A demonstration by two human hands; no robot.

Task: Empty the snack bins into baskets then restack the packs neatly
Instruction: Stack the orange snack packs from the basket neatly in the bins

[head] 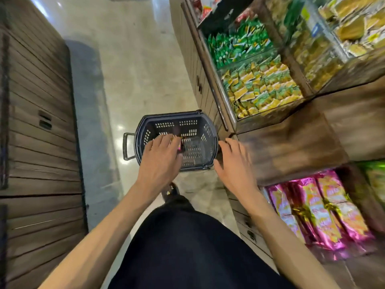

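A dark plastic basket (193, 122) stands on the floor in front of my feet, beside the wooden display. My left hand (160, 161) hovers over its left half with the fingers stretched forward. A small blurred pink and yellow pack (180, 143) shows just under the fingertips; whether the hand holds it is unclear. My right hand (233, 163) is at the basket's right rim, fingers spread and holding nothing. Bins on the right hold green packs (239, 42), yellow-green packs (262, 86) and pink packs (320, 211).
The wooden display counter (291, 147) runs along the right, with drawers below. A slatted wooden cabinet (37, 132) lines the left. Between them is a narrow strip of pale glossy floor (129, 65). The basket's handle (127, 146) sticks out to the left.
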